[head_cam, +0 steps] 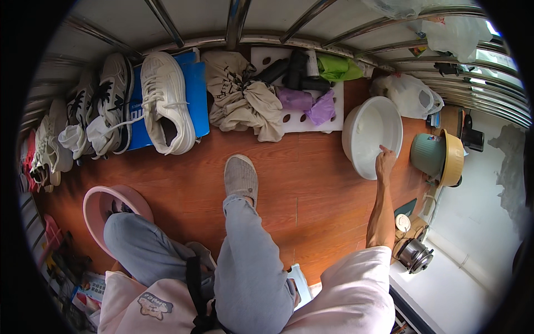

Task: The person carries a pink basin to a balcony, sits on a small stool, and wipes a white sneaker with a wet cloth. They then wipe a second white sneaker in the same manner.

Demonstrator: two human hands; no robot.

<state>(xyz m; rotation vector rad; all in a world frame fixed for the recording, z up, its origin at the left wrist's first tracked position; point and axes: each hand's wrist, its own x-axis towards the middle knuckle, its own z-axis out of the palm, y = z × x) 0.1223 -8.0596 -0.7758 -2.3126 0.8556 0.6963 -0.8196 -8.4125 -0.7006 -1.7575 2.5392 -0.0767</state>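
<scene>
My right hand (386,162) reaches out at the right and grips the near right rim of a white plastic basin (354,144). One digit points over the inside of the basin, while the other fingers curl at its rim. The inside looks pale and a little shiny, possibly with water in it. My left hand is out of view, hidden low at the left behind my bent knee. Beside that knee stands a pink plastic basin (92,208) with something dark inside.
White sneakers (171,96) and several other shoes line the far left on a blue shoebox (200,100). A beige cloth bag (238,92), purple bag rolls (296,100) and a white plastic bag (411,94) lie along the metal railing. Green (427,154) and yellow (452,158) tubs and a steel cooker (415,255) stand right.
</scene>
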